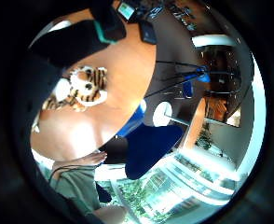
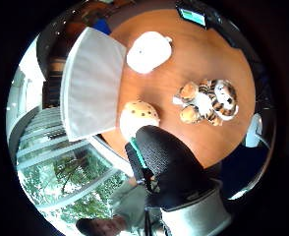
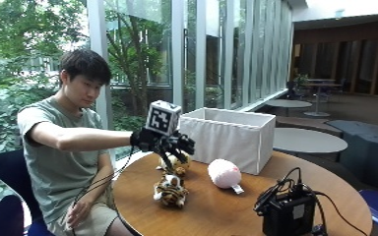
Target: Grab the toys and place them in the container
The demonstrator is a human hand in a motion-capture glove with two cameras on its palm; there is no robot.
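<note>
Nothing held: gloved right hand [image 3: 166,141] hovers with fingers relaxed and apart above the round table [image 3: 208,211]. Tiger plush [image 3: 170,191] lies directly beneath; spotted plush [image 3: 176,164] at its 12 o'clock, pink plush [image 3: 224,173] at 2, beside the white fabric container [image 3: 228,135]. Judged light, soft, compressible; grasp tiger around the torso.

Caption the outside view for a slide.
Gloved hand hovers over tiger, with pink toy and white container on the table.

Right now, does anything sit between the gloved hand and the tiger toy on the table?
Nothing visible does. The hand hovers above the tiger toy, with only open air between them. The spotted toy lies behind, nearer the container.
</note>
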